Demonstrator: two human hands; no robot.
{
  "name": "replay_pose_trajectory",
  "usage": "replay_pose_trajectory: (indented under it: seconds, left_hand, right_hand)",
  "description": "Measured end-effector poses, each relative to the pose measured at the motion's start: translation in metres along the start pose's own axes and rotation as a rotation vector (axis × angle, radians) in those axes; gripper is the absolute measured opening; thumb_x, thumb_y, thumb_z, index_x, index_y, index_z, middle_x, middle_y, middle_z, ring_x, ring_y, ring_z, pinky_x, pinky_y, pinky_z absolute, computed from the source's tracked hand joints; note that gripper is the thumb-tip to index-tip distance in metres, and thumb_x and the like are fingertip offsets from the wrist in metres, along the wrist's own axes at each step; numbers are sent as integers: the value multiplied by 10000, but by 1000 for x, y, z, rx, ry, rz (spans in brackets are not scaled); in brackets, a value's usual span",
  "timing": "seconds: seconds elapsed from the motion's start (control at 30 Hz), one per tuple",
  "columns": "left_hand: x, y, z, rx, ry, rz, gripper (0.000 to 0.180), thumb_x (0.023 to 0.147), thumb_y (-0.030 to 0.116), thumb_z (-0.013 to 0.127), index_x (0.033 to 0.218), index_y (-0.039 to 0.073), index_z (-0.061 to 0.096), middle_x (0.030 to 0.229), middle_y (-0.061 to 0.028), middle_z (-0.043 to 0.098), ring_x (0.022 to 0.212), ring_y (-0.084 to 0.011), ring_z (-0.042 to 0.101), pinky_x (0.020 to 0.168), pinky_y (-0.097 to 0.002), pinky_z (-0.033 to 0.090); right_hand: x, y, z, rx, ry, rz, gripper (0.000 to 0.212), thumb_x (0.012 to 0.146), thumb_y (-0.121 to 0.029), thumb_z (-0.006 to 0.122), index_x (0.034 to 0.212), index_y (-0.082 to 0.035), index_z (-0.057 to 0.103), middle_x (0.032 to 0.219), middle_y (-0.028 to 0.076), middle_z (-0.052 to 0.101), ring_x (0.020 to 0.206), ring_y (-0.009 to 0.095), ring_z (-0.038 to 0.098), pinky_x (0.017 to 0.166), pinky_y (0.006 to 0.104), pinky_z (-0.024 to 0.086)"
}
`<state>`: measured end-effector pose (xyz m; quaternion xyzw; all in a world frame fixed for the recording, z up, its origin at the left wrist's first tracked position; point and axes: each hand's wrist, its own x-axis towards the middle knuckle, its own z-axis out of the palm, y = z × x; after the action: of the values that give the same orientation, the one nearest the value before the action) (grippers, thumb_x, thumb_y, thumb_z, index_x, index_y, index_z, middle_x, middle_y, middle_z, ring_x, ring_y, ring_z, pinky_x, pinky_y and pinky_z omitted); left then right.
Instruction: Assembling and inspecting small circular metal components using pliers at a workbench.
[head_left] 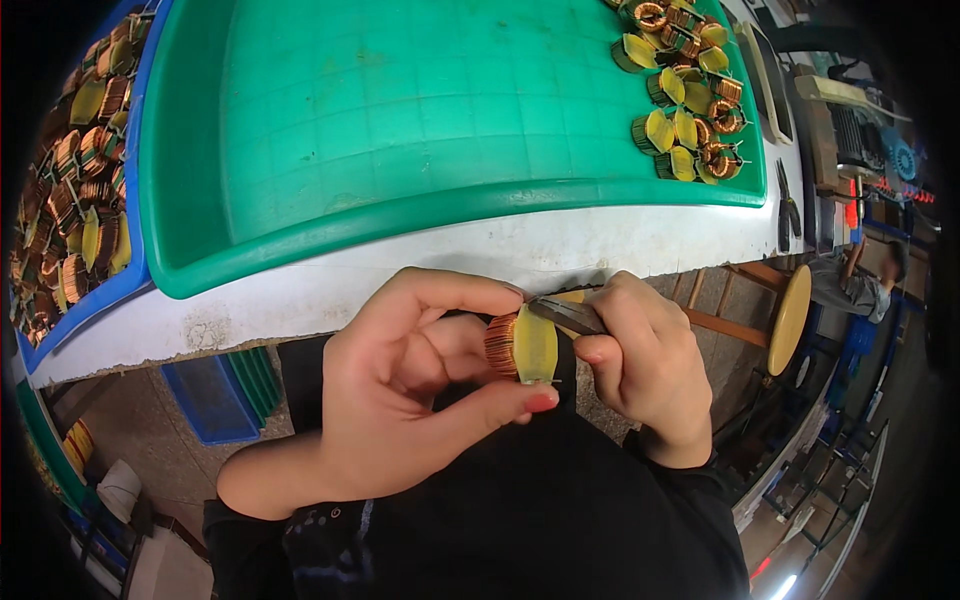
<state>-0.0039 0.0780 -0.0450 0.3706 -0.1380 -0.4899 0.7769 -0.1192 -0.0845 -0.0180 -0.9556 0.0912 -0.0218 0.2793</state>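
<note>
In front of my body, just below the table edge, my left hand (pixel 400 385) pinches a copper-wound coil (pixel 500 345) between thumb and fingers. A yellow plate (pixel 538 346) covers the coil's right face, and a thin wire end sticks out near my thumb. My right hand (pixel 648 360) is closed round a dark grey, tapered metal tool (pixel 570 315); its grip is hidden in the palm, so its exact kind does not show. The tool's tip meets the upper edge of the yellow plate, close to my left fingertips.
A large green tray (pixel 400 215) lies on the white table (pixel 450 245), with several similar coils (pixel 685 100) grouped at its right end. Left of it, a blue bin (pixel 135 200) is heaped with coils. Black-handled pliers (pixel 788 210) lie at the right; a wooden stool (pixel 790 320) stands beyond.
</note>
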Motion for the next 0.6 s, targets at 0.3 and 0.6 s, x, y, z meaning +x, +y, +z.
replay_pose_trajectory:
  seconds: [0.3, 0.6]
  left_hand:
    - [2, -17, 3, 94, 4, 233, 467, 715, -181, 640, 1130, -56, 468, 1161, -200, 483, 886, -245, 603, 774, -307, 554]
    - [8, -12, -6, 66, -106, 260, 513, 691, -195, 647, 1141, -33, 460, 1166, -194, 478, 888, -261, 593, 775, -328, 559]
  right_hand:
    - [-5, 1, 10, -217, 150, -56, 275, 870, -264, 579, 774, -22, 491, 682, 90, 447, 562, 240, 416, 521, 313, 382]
    - [-7, -3, 15, -192, 209, -38, 305, 891, -295, 547, 811, -1, 519, 703, 94, 454, 581, 235, 408, 541, 317, 384]
